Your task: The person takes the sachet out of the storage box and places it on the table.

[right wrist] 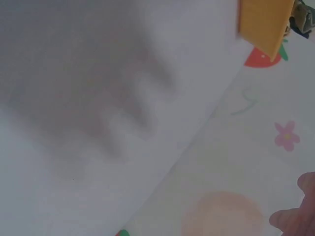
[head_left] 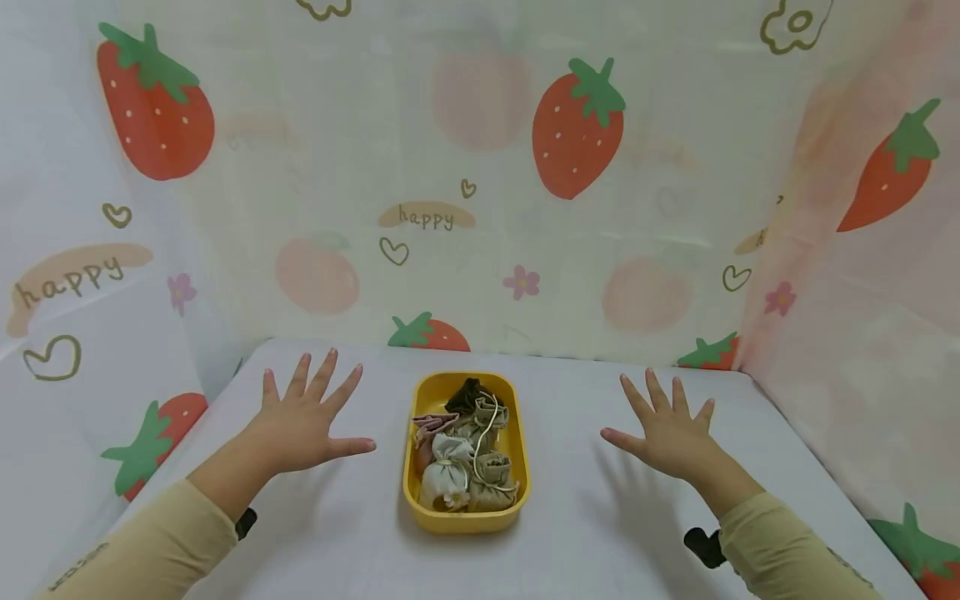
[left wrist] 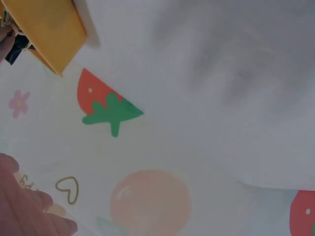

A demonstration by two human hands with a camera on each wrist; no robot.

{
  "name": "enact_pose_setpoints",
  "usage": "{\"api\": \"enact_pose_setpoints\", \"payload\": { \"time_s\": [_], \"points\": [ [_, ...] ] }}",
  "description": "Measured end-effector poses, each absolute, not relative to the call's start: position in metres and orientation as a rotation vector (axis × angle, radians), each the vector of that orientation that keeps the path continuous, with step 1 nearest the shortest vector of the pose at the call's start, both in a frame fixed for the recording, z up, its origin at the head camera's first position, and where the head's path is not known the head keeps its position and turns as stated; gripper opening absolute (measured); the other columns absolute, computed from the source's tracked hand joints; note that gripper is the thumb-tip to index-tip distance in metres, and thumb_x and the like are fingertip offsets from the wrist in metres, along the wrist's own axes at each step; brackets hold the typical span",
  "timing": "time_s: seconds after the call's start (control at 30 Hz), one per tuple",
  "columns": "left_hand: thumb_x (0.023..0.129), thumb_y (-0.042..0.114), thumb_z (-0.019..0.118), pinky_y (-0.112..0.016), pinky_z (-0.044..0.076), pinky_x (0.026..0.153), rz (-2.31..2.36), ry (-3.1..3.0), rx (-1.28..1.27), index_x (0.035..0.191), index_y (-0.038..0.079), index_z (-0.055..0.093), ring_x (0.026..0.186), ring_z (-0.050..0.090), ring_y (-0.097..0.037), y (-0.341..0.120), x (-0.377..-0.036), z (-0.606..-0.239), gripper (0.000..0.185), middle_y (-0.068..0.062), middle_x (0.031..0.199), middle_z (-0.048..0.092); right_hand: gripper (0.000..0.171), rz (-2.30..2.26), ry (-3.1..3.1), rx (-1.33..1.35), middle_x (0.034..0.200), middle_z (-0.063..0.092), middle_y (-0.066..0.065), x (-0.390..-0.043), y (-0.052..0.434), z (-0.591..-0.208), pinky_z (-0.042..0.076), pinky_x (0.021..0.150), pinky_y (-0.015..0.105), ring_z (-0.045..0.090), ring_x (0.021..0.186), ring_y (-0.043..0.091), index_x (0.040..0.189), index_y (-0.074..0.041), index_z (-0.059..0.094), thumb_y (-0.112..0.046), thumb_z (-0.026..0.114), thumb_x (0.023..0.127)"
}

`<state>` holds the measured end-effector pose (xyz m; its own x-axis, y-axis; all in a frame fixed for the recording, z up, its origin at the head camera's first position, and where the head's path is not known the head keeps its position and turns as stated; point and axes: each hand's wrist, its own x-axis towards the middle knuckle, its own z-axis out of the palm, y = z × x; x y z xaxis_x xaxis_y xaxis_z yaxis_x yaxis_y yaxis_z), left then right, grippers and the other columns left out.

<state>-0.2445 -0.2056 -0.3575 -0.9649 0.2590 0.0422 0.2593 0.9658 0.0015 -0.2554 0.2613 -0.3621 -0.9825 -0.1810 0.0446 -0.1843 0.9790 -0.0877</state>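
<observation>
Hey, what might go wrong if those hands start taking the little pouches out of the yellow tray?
A loose pale cord trails over the pouches, so lifting one might drag or tangle another. They also lie crowded and overlapping in the yellow tray, so a grasp could perhaps bring up two at once.

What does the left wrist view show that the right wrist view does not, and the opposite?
Only left wrist: part of the left grip, a bare hand, and a printed heart outline.

Only right wrist: part of the right grip, also bare, and a faint curved line.

Both: part of the yellow tray and its pouches, the white table with blurred shadow, a pink flower print.
</observation>
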Motion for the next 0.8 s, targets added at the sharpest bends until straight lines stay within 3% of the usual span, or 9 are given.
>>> {"api": "enact_pose_setpoints", "payload": {
  "time_s": [0.63, 0.8],
  "points": [
    [0.064, 0.089, 0.028, -0.070, -0.018, 0.091, -0.133, -3.122, -0.445, 0.148, 0.014, 0.006, 0.135, -0.009, -0.043, -0.170, -0.236, -0.371, 0.115, -0.014, 0.153, -0.007, 0.094, 0.155, -3.083, 0.305, 0.151, 0.002, 0.023, -0.254, 0.261, -0.366, -0.012, 0.085, 0.077, -0.003, 0.130, 0.055, 0.148, -0.021, 0.009, -0.078, 0.034, 0.077],
    [0.067, 0.086, 0.033, -0.070, -0.015, 0.092, -0.123, -3.130, -0.468, 0.148, 0.010, 0.007, 0.137, -0.007, -0.040, -0.156, -0.233, -0.382, 0.114, -0.012, 0.153, -0.005, 0.096, 0.147, -3.082, 0.306, 0.151, 0.003, 0.022, -0.255, 0.260, -0.369, -0.011, 0.085, 0.077, -0.002, 0.130, 0.055, 0.148, -0.022, 0.009, -0.080, 0.032, 0.076]
  ]
}}
